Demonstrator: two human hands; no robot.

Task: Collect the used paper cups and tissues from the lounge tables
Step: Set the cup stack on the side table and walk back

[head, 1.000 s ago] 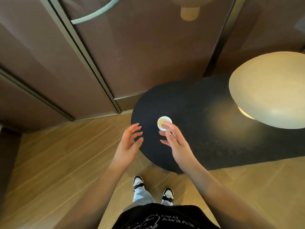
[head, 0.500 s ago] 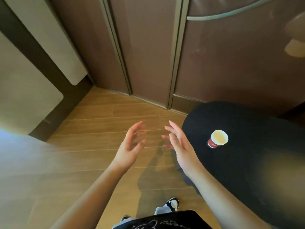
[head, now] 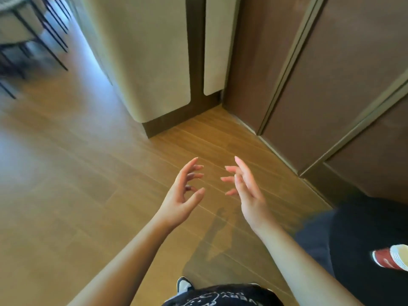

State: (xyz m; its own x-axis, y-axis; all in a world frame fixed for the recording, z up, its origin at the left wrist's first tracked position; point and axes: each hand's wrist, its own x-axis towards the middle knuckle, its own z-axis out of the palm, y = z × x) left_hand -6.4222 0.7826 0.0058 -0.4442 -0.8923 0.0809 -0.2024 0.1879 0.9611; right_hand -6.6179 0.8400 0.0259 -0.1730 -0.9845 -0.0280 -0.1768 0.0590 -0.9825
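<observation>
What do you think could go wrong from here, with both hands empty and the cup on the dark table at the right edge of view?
1. The red paper cup stands on the black table, while the left hand and right hand hang open over the wooden floor; it may get left behind.
2. The cup is nearly out of view, so a blind reach could tip it.

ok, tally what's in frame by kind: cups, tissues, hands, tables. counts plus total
Paper cups: 1, the red paper cup at the right edge, on the black table
Tissues: 0 visible
Hands: 2, left hand and right hand, both holding nothing
Tables: 1, the black one
Total: 4
</observation>
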